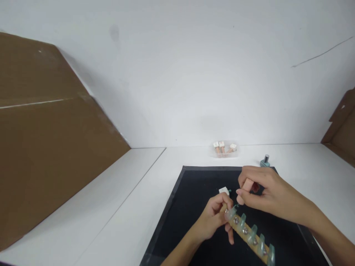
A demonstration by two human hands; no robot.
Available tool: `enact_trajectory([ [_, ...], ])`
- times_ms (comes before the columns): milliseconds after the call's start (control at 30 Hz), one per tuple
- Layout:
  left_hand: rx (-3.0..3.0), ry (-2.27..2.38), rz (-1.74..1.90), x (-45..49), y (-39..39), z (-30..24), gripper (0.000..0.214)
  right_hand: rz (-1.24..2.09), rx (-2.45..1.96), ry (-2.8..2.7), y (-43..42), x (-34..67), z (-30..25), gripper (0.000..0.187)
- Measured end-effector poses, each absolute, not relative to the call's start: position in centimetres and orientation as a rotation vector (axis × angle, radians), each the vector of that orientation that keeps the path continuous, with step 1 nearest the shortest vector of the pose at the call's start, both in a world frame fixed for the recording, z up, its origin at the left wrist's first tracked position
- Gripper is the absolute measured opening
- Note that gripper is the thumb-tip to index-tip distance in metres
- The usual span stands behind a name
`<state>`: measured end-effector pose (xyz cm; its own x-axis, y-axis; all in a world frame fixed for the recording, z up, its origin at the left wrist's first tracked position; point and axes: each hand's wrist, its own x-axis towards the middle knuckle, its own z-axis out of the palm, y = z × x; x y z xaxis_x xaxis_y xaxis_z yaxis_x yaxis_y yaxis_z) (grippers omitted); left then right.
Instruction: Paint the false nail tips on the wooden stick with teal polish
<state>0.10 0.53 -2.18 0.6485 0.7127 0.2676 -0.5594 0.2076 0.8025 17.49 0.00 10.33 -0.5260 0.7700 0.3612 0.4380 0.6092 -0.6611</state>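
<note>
My left hand [212, 218] is closed on the near-left end of a yellowish strip [256, 250], which slants down to the right. Along it stand several translucent green false nails [252, 234], with shiny round metal pieces between them. Between thumb and fingers, my right hand [262, 188] pinches a peach-coloured nail polish cap [247, 184]. Its lower end points at the false nail closest to my left fingers; a thin dark green tip shows there, but contact is too small to make out. Just behind my left fingers is a small white square-topped piece [223, 190], partly hidden.
A black mat [194, 195] lies under my hands on the white table [124, 207]. At the back, a clear plastic box [225, 154] holds white-ended pieces with peach stems. A teal item with a silver post [265, 161] stands behind my right hand. Brown cardboard [50, 147] rises at left.
</note>
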Motion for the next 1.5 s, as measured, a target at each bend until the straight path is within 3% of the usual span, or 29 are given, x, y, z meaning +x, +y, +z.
enact_trajectory([
  [367,0.997,0.262,0.902,0.4,0.8,-1.8,0.024,0.861,-0.810,-2.208,-0.1,17.1,10.5,0.019],
  [1500,0.988,0.211,0.883,0.0,0.4,-1.2,0.023,0.538,-1.028,-2.249,-0.2,17.5,10.6,0.020],
])
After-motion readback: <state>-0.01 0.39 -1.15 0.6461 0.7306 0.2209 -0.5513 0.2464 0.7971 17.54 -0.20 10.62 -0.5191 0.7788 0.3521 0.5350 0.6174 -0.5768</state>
